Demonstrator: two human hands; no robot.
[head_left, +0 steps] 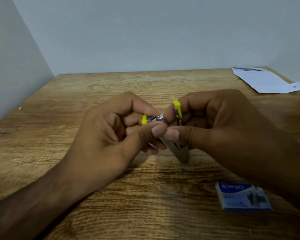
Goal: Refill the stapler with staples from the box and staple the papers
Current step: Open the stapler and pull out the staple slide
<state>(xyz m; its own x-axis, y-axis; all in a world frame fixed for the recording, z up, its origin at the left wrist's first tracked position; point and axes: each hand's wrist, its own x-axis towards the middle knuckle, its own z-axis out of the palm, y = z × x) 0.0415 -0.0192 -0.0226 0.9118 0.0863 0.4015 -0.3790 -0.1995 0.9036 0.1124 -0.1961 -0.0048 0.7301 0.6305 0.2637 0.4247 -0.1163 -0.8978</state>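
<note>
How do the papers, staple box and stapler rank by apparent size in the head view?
Largest: papers and staple box, about alike; the box lies nearer the camera.
Smallest: stapler, though partly covered.

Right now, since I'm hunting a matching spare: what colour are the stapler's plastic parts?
Yellow plastic parts on the stapler, clearest in the head view.

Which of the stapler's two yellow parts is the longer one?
On the stapler, the yellow strip at the right hand, standing upright; the yellow tab at the left hand is short.

Wooden table [93, 170] — staple box [243, 196] near edge, papers [265, 80] far corner.
</note>
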